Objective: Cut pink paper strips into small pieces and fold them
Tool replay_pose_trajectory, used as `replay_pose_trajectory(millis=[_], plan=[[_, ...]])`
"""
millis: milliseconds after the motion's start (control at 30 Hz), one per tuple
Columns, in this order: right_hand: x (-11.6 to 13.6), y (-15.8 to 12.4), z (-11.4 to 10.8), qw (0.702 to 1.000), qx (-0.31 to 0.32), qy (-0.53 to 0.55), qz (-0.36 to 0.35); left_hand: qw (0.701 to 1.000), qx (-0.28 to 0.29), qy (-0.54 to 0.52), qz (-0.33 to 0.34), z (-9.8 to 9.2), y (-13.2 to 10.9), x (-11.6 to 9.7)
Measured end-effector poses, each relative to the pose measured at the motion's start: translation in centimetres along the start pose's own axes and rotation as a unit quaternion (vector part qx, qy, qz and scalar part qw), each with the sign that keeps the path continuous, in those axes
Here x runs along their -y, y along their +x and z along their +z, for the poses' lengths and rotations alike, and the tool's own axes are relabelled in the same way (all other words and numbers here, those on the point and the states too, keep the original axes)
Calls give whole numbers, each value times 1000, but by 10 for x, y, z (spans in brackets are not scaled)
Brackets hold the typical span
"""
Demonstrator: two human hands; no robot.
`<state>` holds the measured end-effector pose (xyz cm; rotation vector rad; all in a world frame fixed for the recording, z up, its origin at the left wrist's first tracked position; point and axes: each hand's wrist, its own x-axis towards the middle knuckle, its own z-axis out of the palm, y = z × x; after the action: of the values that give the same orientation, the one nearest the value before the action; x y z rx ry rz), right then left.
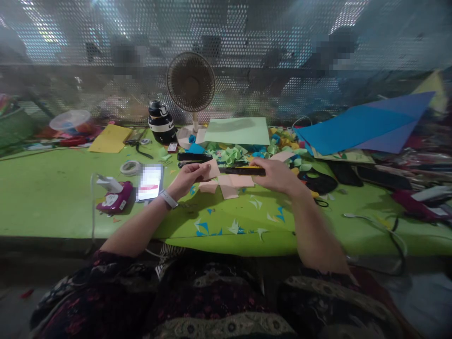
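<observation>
My left hand [190, 178], with a pale band on its wrist, pinches a small peach paper piece [213, 168]. My right hand [273, 174] is closed around a long, slim black-and-yellow tool [243, 171], perhaps a cutter; its narrow end points left at the paper. Whether that tip touches the paper I cannot tell. More peach paper pieces [229, 187] lie on the green table [212, 223] just below the tool. A black stapler [194, 157] rests behind my left hand. Blue and pale offcuts [204, 228] are scattered nearer to me.
Behind my hands are a heap of green paper curls [233, 154], a light green sheet [238, 131], a small fan [191, 82] and a black bottle [161, 123]. A phone [149, 183] and a purple power strip [115, 200] lie left; blue sheets [356, 127] stand right.
</observation>
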<state>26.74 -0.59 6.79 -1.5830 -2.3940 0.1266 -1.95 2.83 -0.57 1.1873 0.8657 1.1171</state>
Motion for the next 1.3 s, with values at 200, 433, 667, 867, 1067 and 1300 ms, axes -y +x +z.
replay_pose_trajectory(millis=[200,433,667,867,1067,1300], plan=[[10,0,-4,1000,21,2,7,1000,-1,15,27,-2,1,6],[11,-1,-4,1000,26,7,4,998,-13,26,58,0,0,6],[12,0,-3,999,40,14,-7,994,-15,62,87,4,-4,4],[5,0,-2,999,29,26,-4,996,-31,34,81,4,-5,2],[8,2,4,1000,18,16,-5,997,-31,14,73,6,-6,1],[7,3,4,999,16,24,-17,998,-42,5,54,7,-6,1]])
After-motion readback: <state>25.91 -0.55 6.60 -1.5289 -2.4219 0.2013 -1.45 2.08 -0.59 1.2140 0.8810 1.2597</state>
